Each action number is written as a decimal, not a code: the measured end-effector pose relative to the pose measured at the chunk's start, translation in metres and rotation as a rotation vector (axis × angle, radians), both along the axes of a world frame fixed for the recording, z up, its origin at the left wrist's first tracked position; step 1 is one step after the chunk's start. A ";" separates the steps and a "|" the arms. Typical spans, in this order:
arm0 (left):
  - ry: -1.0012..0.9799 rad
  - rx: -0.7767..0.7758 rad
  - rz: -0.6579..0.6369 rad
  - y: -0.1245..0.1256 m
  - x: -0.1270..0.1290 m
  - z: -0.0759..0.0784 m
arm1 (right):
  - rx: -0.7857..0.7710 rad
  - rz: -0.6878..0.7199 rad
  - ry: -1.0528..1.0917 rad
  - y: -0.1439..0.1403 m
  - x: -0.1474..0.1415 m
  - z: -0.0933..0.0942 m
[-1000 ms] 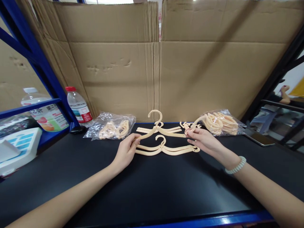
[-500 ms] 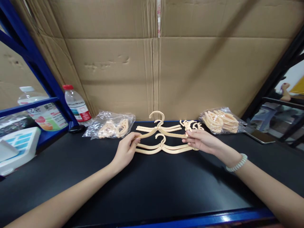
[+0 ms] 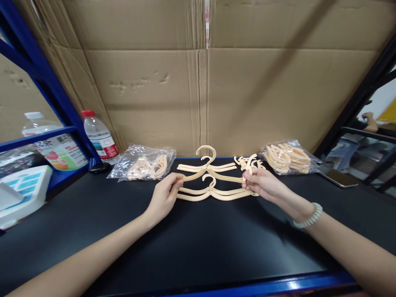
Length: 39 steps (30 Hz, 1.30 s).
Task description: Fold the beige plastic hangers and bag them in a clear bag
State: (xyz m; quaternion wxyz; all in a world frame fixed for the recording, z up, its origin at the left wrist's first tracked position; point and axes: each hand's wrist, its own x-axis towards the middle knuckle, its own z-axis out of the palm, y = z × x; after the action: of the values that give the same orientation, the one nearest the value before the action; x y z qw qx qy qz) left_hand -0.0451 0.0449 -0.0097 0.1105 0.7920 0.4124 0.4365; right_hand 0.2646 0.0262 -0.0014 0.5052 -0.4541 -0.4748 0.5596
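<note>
A cream plastic hanger [image 3: 193, 176] is held level above the table, its hook pointing away from me. My left hand [image 3: 162, 198] pinches its left arm tip between thumb and fingers. At the opposite tip, my right hand [image 3: 266, 184] is closed on the hanger's right arm. A short curved cream piece [image 3: 251, 161] sticks up from the right fingertips, seemingly pinched there too. Just nearer to me lie stacked hangers [image 3: 227, 197] with hooks. Behind the held one are straight cream hanger arms [image 3: 227, 166], partly covered by it.
Small loose cream pieces [image 3: 239, 160] lie behind my right hand. Clear bags of cream parts sit at left [image 3: 142, 167] and right [image 3: 287, 157], beside a phone [image 3: 340, 178]. A red-capped bottle [image 3: 100, 138] stands by the blue frame. Cardboard [image 3: 148, 95] walls the back.
The held hanger has shifted slightly to the right. The small curved piece at my right fingertips has swung up and shows more clearly. My left hand has hardly moved.
</note>
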 end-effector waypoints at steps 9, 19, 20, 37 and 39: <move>0.257 0.070 0.007 -0.003 -0.002 0.007 | 0.051 -0.065 0.043 -0.004 -0.001 0.003; 0.480 0.093 -0.020 0.008 -0.023 0.042 | 0.113 -0.056 0.128 0.001 0.017 0.020; 0.514 0.083 -0.063 0.009 -0.026 0.046 | 0.100 -0.060 0.095 0.002 0.024 0.022; 0.694 -0.048 -0.451 0.001 -0.023 0.042 | 0.144 0.427 -0.915 0.001 0.066 0.035; 0.706 -0.041 -0.427 0.001 -0.021 0.040 | 0.170 0.381 -0.988 0.002 0.068 0.032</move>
State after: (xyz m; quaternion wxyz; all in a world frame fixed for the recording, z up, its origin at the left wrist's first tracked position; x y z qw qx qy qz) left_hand -0.0665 0.0456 0.0301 0.0663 0.9584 0.2600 0.0971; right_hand 0.3321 0.0285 0.0307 0.1460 -0.5267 -0.7736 0.3207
